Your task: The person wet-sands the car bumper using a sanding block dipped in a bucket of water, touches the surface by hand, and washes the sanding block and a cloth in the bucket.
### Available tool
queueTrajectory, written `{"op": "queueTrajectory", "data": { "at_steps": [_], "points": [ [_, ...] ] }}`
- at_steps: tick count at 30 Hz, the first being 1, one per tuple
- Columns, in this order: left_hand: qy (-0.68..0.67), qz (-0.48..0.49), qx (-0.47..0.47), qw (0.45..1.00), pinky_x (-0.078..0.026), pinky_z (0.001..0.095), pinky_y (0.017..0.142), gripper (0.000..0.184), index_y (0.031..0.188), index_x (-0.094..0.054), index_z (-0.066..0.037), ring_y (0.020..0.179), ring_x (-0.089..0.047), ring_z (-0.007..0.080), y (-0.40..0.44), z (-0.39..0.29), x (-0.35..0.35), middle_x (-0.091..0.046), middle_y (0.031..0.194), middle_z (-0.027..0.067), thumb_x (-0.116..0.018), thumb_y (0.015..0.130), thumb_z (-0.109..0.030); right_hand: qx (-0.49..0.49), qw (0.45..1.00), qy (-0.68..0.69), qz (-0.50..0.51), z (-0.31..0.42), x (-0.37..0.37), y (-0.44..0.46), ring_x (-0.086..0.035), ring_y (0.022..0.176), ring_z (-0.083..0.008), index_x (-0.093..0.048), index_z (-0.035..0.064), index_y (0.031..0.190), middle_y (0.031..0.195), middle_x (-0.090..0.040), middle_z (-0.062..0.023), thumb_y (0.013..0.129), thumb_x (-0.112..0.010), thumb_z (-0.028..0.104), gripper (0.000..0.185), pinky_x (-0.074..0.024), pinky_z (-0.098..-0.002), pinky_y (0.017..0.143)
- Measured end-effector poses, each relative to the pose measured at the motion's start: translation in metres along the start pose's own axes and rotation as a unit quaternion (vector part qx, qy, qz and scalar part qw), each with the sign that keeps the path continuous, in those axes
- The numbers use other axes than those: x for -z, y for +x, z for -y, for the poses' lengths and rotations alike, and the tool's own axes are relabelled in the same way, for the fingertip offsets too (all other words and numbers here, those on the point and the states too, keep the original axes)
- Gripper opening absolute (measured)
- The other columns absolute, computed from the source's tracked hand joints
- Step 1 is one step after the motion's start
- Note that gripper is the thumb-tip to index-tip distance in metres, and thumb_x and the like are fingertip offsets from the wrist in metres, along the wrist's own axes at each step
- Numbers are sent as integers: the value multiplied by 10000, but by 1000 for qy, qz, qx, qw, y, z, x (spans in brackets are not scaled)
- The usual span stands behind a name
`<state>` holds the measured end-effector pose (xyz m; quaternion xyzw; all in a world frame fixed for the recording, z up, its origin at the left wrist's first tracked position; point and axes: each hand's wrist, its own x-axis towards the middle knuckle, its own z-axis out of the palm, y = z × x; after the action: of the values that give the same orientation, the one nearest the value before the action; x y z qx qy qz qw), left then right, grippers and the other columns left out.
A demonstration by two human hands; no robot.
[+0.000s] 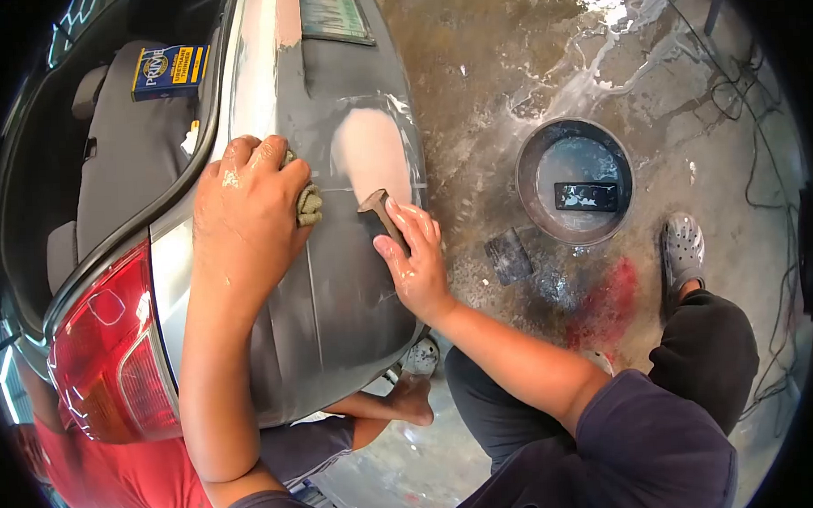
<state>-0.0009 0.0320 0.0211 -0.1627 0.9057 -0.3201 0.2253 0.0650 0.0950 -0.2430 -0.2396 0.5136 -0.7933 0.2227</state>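
Dark sleeves [655, 438] sit nearest the camera in the head view, both bare arms [221, 368] reaching to a grey bumper [349, 287]. The left hand [248, 201], glistening wet, clutches a folded cloth [309, 205] over the bumper's upper edge. The right hand [422, 270] grasps a dark block [385, 216] between thumb and fingers, at the near end of a pale patch [373, 152]; its underside is hidden. Good rubbing here probably calls for the block's face lying flat along the curve, pressure spread evenly so no edge digs in, and strokes blending past the patch's border. Wiping with the cloth should help show the surface clearly. Beside the bumper, a basin [526, 183] of water stands on the floor [472, 90].
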Motion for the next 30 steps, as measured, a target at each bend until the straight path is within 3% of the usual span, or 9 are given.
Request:
{"op": "queueTrajectory", "data": {
  "at_steps": [4,8,11,14,18,21,26,28,30],
  "points": [
    [5,11,6,1000,-523,458,969,369,973,-690,-93,1156,-622,309,-1,-2,-1,-666,1169,63,-858,644,-96,32,998,30,-37,-13,-19,66,-599,1215,-354,-656,23,1369,1315,-657,-164,994,-731,259,449,-425,-444,1049],
    [21,3,8,1000,-522,462,967,356,971,-689,-94,1153,-623,309,-2,-6,-2,-664,1173,60,-852,655,-87,-52,998,37,-10,-19,-33,145,-576,1226,-386,-669,59,1382,1332,-645,-177,1010,-702,291,440,-429,-455,1080],
    [13,18,15,1000,-523,464,965,352,978,-694,-94,1161,-621,306,-2,-7,-1,-664,1179,59,-845,660,-73,31,1000,2,-6,-18,-24,94,-579,1216,-350,-618,111,1487,1292,-627,-173,1009,-705,302,521,-434,-466,1073],
    [20,14,5,1000,-524,460,959,338,989,-701,-98,1163,-624,305,-3,-7,-1,-665,1179,56,-834,679,-83,17,1000,-6,19,-1,-1,18,-581,1163,-331,-604,123,1511,1231,-619,-141,996,-731,303,560,-436,-447,1052],
    [22,15,9,1000,-525,450,946,296,968,-715,-102,1164,-625,300,-5,-8,-4,-666,1181,57,-826,695,-99,27,999,39,-10,-25,-31,113,-586,1161,-349,-672,109,1430,1264,-643,-138,1005,-709,296,465,-452,-440,1050],
    [24,13,4,1000,-525,447,942,268,946,-723,-103,1163,-624,298,-3,-8,-6,-667,1182,58,-822,697,-105,-29,999,40,14,-33,-43,172,-587,1168,-353,-680,109,1416,1291,-649,-136,1002,-708,306,459,-449,-436,1057],
    [33,22,7,999,-526,444,937,249,930,-720,-101,1159,-623,292,-1,-8,-4,-667,1175,56,-820,702,-105,44,999,3,8,-1,-5,38,-590,1160,-353,-673,124,1435,1279,-657,-134,1009,-701,312,467,-444,-447,1066],
    [29,16,8,999,-526,444,938,240,920,-714,-101,1161,-622,290,1,-8,-4,-667,1172,56,-822,706,-108,40,999,19,25,-2,-2,29,-589,1159,-353,-673,129,1438,1279,-655,-133,1013,-697,313,464,-446,-446,1066],
    [25,22,11,999,-525,443,941,234,912,-708,-101,1164,-621,290,-2,-9,-5,-668,1172,55,-823,709,-111,46,998,35,1,-15,-22,87,-586,1174,-349,-679,127,1428,1272,-659,-130,1009,-703,325,464,-455,-449,1054]
  ]
}}
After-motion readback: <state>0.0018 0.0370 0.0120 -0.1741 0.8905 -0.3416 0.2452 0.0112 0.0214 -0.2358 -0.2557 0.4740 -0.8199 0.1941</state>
